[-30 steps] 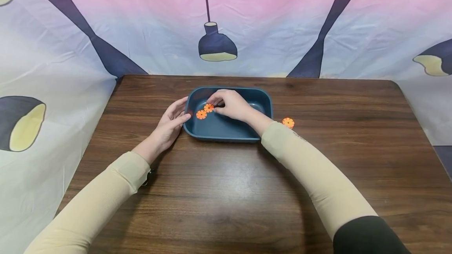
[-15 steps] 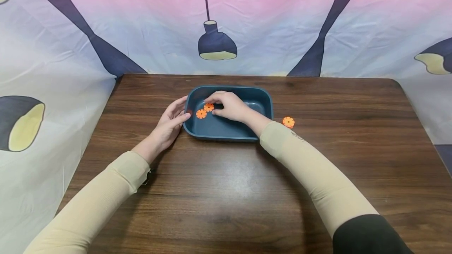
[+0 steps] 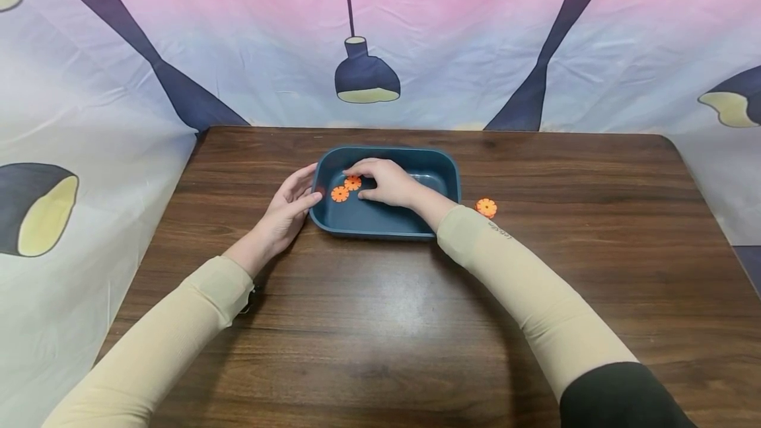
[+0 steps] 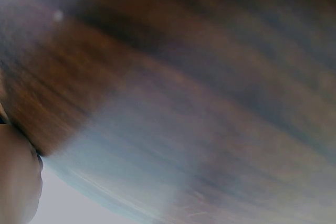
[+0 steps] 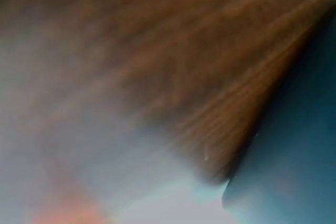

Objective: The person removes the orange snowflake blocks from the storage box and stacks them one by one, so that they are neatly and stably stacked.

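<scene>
A dark blue rectangular plastic tub (image 3: 386, 220) stands on the table. On its floor, toward the left, lie two orange notched discs, a nearer disc (image 3: 340, 194) and a farther disc (image 3: 353, 182), edge to edge. My left hand (image 3: 288, 210) holds the tub's left end, thumb at the rim, fingers along the outer wall. My right hand (image 3: 389, 182) reaches into the tub, its thumb and fingers spread apart beside the farther disc, which it partly hides. Whether a fingertip touches that disc I cannot tell. In the right wrist view the tub's outer wall (image 5: 294, 145) shows at the right.
Right of the tub, near my right sleeve, an orange notched disc (image 3: 486, 208) lies on the brown wooden table (image 3: 380, 335), seemingly stacked on another. A printed cloth (image 3: 440, 45) hangs behind the table. Both wrist views are mostly blurred wood grain.
My right thumb and fingers have spread slightly wider apart at the farther disc. The left hand, the tub and the discs stay in place.
</scene>
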`<state>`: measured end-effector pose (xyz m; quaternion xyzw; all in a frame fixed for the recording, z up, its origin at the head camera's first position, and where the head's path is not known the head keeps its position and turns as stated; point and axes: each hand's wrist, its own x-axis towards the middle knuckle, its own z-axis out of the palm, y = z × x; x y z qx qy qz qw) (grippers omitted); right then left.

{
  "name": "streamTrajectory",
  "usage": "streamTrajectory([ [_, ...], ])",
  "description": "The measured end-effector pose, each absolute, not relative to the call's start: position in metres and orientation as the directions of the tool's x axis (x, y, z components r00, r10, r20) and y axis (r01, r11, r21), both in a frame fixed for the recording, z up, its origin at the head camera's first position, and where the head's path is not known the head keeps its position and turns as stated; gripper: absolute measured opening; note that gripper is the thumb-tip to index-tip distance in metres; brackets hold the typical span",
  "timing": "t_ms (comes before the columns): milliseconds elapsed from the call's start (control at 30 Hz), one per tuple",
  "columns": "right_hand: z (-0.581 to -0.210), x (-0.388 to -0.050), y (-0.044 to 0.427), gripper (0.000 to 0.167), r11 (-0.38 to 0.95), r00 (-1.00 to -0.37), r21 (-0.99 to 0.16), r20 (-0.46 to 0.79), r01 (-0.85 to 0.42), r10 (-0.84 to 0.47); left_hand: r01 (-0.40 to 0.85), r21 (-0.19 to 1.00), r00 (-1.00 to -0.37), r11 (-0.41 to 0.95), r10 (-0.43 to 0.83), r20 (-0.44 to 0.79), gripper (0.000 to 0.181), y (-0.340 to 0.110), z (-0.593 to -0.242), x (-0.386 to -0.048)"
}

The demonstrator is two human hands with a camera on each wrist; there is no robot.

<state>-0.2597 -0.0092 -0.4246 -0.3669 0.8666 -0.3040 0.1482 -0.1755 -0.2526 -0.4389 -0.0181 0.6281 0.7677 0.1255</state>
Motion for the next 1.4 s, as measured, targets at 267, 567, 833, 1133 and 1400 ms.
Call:
streamTrajectory([
  [267,-0.424,-0.259,-0.01,0.045,0.534,-0.686,-0.649,-0.027,-0.541,-0.727,-0.209,0.963,-0.968,-0.168,0.172,-0.18,0.055,-0.252,-0.439,-0.175],
  [567,-0.423,-0.257,-0.01,0.036,0.546,-0.695,-0.646,-0.034,-0.533,-0.718,-0.221,0.961,-0.967,-0.169,0.167,-0.193,0.055,-0.251,-0.439,-0.176],
  [833,-0.423,-0.257,-0.01,0.032,0.556,-0.693,-0.636,-0.045,-0.536,-0.719,-0.227,0.964,-0.965,-0.136,0.166,-0.204,0.056,-0.252,-0.439,-0.176],
  [1133,-0.418,-0.255,-0.01,0.028,0.58,-0.703,-0.602,-0.043,-0.549,-0.71,-0.234,0.965,-0.963,-0.122,0.165,-0.213,0.057,-0.253,-0.439,-0.175],
  [1400,-0.413,-0.255,-0.002,0.012,0.578,-0.712,-0.615,-0.037,-0.536,-0.701,-0.224,0.966,-0.966,-0.13,0.162,-0.202,0.057,-0.253,-0.439,-0.175],
])
